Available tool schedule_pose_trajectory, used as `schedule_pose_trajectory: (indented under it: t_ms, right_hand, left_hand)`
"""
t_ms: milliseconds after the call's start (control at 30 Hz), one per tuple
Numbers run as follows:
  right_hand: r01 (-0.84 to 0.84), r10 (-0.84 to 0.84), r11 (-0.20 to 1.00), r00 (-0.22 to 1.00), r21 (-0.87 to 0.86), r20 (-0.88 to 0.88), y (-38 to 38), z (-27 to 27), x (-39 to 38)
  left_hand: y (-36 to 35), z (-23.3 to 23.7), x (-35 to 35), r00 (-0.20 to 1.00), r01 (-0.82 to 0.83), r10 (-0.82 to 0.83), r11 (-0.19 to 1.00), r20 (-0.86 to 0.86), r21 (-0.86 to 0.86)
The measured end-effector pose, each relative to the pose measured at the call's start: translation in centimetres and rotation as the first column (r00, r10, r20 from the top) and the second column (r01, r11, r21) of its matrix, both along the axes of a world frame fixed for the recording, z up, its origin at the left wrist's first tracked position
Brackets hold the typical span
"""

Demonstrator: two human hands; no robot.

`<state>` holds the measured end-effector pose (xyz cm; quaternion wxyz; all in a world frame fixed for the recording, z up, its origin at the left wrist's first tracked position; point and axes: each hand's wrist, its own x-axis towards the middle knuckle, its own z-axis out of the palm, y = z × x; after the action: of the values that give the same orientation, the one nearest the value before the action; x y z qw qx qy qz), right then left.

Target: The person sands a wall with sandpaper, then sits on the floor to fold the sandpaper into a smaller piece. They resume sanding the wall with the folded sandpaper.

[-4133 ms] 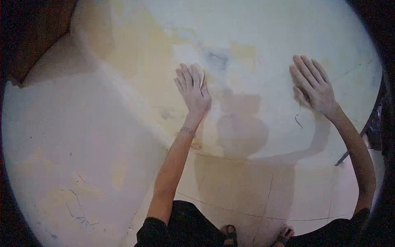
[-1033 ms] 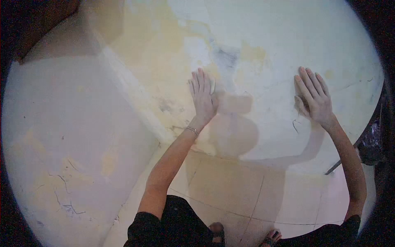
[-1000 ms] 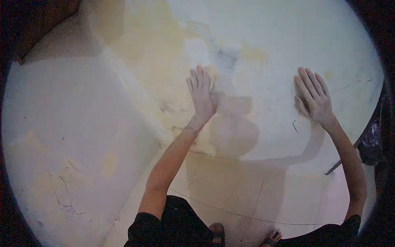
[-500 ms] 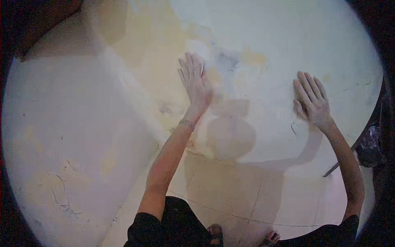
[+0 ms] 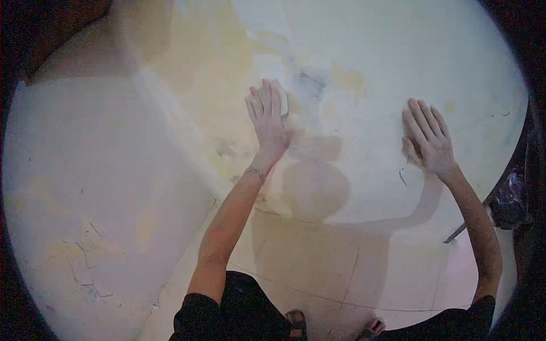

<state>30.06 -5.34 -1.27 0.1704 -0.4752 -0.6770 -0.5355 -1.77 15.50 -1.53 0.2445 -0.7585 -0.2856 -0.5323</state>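
My left hand (image 5: 269, 122) presses flat on the patched wall (image 5: 364, 119), fingers stretched out. Under its fingers lies a small pale sheet, apparently sandpaper (image 5: 283, 99), its edge showing beside the index finger; its underside is hidden. A chain bracelet (image 5: 256, 173) circles the left wrist. Farther right, my right hand (image 5: 430, 139) rests with its palm toward the wall, fingers extended and nothing visible in it. Yellowish patches and a grey smudge (image 5: 313, 84) mark the wall near the left hand.
Another wall (image 5: 85, 187) with cracks meets this one at a corner on the left. Below is the tiled floor (image 5: 318, 267), where my feet (image 5: 297, 321) show. At the right edge stand a dark plastic-looking bundle (image 5: 509, 204) and a thin rod (image 5: 455, 233).
My left hand has slid slightly down the wall with the sheet, more of whose edge now shows. My right hand stays in nearly the same place.
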Motion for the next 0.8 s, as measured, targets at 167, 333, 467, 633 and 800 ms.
schedule_pose_trajectory:
  t_ms: [167, 333, 467, 633, 800]
  right_hand:
    - [-0.043, 0.043, 0.999, 0.999, 0.007, -0.013, 0.1, 0.0, 0.0]
    - [0.001, -0.001, 1.000, 1.000, 0.003, -0.005, 0.2, -0.1, 0.1]
    - [-0.009, 0.009, 1.000, 1.000, 0.007, -0.004, 0.0, 0.1, -0.1]
    - [-0.004, 0.003, 1.000, 1.000, -0.012, -0.021, 0.1, 0.0, 0.0]
    - [0.008, -0.008, 1.000, 1.000, -0.016, -0.020, -0.2, 0.0, 0.0]
  left_hand:
    - [1.6, -5.0, -0.3, 0.998, 0.037, -0.038, 0.999, -0.059, -0.014]
    - [-0.1, -1.7, 0.2, 0.998, 0.047, -0.047, 0.999, -0.028, -0.023]
    - [-0.1, -1.5, 0.5, 0.996, 0.086, -0.085, 0.996, 0.036, -0.034]
    - [0.6, -5.8, 1.2, 0.991, 0.131, -0.131, 0.991, -0.018, -0.002]
    - [0.1, -0.6, 1.3, 0.995, 0.072, -0.070, 0.997, 0.071, -0.015]
